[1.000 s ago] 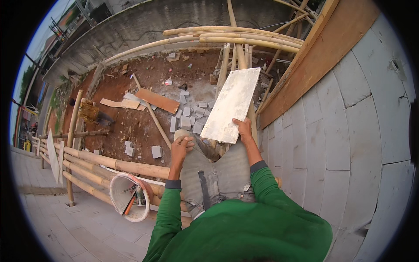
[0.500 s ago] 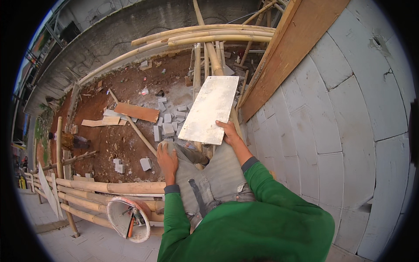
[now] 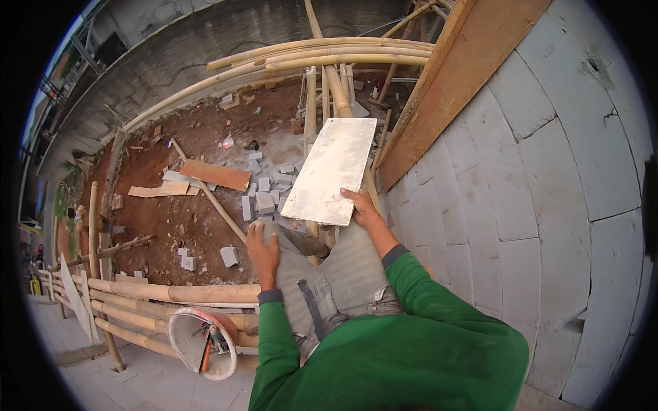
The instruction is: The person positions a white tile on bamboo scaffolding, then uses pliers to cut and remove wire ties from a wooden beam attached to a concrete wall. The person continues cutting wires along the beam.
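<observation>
A flat, off-white rectangular board (image 3: pixel 327 168), speckled and worn, lies tilted in front of my knees. My right hand (image 3: pixel 360 205) grips its near right edge, thumb on top and the other fingers hidden underneath. My left hand (image 3: pixel 263 253) rests on my left knee with nothing in it, its fingers laid over the grey trousers (image 3: pixel 356 281). Both of my arms are in green sleeves with dark cuffs. What bears the board's far end cannot be made out.
A grey block wall (image 3: pixel 480 198) rises close on my right, with a wooden plank (image 3: pixel 459 89) against it. Bamboo poles (image 3: pixel 343 55) cross ahead and at left. Beside my left arm hangs a bucket (image 3: pixel 179 335) of tools. Far below, grey blocks (image 3: pixel 265 202) lie on red soil.
The board and my right hand have barely shifted. My left hand stays on the knee. The person seen far off at left no longer shows there.
</observation>
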Motion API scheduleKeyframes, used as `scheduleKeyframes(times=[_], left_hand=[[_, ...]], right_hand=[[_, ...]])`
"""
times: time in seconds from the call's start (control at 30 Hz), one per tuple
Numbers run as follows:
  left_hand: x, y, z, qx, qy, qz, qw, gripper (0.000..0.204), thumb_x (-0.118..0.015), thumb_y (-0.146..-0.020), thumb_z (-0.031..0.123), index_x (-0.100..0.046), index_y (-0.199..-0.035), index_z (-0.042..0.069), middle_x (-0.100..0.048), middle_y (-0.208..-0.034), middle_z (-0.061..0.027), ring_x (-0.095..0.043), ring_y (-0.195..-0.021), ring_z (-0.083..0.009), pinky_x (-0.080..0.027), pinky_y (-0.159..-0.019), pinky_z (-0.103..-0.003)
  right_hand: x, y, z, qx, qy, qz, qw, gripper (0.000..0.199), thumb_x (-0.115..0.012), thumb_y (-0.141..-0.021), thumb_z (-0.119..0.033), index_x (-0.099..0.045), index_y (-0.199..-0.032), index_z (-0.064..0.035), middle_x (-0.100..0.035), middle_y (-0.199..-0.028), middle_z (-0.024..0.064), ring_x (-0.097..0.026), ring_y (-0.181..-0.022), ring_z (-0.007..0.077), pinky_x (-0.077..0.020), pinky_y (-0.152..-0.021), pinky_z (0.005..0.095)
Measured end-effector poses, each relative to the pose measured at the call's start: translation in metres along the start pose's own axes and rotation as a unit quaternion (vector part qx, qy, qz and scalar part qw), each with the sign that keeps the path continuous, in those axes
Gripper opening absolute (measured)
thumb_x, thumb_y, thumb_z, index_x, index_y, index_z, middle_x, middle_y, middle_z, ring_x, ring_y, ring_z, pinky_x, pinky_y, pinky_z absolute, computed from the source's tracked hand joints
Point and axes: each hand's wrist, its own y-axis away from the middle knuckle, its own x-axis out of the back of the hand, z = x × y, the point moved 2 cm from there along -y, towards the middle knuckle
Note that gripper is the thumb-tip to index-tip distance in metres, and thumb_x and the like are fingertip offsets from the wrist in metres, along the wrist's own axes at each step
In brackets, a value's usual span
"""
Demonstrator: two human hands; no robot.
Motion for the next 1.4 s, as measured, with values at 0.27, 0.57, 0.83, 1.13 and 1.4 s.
scheduleKeyframes(times=[0.27, 0.57, 0.83, 1.13, 1.4], left_hand=[[0.031, -0.046, -0.027, 0.212, 0.334, -0.076, 0.915, 0.064, -0.063, -0.106, 0.042, -0.055, -0.151, -0.004, -0.068, -0.141, -0.0198, -0.064, -0.128, -0.0323, -0.044, -0.114, -0.041], [0.220, -0.110, 0.175, -0.112, 0.648, 0.025, 0.753, 0.074, -0.059, -0.107, 0.042, -0.038, -0.161, -0.005, -0.054, -0.153, -0.0262, -0.055, -0.142, -0.0329, -0.040, -0.120, -0.044], [0.259, -0.066, 0.230, -0.086, 0.499, 0.115, 0.855, 0.068, -0.064, -0.094, -0.004, -0.041, -0.158, -0.008, -0.063, -0.142, -0.0234, -0.061, -0.133, -0.0265, -0.047, -0.113, -0.038], [0.262, -0.041, 0.289, -0.120, 0.490, 0.077, 0.860, 0.063, -0.063, -0.096, -0.005, -0.044, -0.156, -0.008, -0.061, -0.144, -0.0221, -0.059, -0.133, -0.0251, -0.045, -0.115, -0.037], [0.258, -0.041, 0.296, -0.160, 0.491, 0.096, 0.851, 0.066, -0.062, -0.094, -0.006, -0.045, -0.158, -0.004, -0.060, -0.148, -0.0238, -0.059, -0.136, -0.0289, -0.046, -0.114, -0.039]], right_hand=[[-0.012, 0.038, -0.025, -0.023, 0.054, -0.082, 0.995, 0.057, -0.082, -0.091, -0.005, -0.057, -0.141, 0.0062, -0.071, -0.130, 0.0161, -0.070, -0.119, 0.0275, -0.0568, -0.103, 0.0419], [-0.045, 0.126, -0.029, -0.135, 0.172, -0.273, 0.937, 0.064, -0.088, -0.084, -0.008, -0.060, -0.139, 0.0052, -0.073, -0.129, 0.0117, -0.069, -0.118, 0.0221, -0.0530, -0.106, 0.0372], [-0.085, 0.130, -0.096, -0.030, 0.495, -0.275, 0.824, 0.081, -0.096, -0.078, -0.023, -0.057, -0.146, -0.0006, -0.071, -0.131, 0.0113, -0.063, -0.126, 0.0248, -0.0480, -0.113, 0.0410], [-0.297, 0.218, -0.238, 0.525, 0.529, -0.171, 0.644, 0.018, -0.078, -0.097, -0.008, -0.070, -0.111, -0.0006, -0.069, -0.099, 0.0065, -0.062, -0.083, 0.0131, -0.0522, -0.075, 0.0285], [-0.346, 0.230, -0.227, 0.624, 0.512, -0.175, 0.564, 0.015, -0.081, -0.093, -0.006, -0.072, -0.104, -0.0021, -0.070, -0.093, 0.0058, -0.061, -0.073, 0.0127, -0.0493, -0.064, 0.0273]])
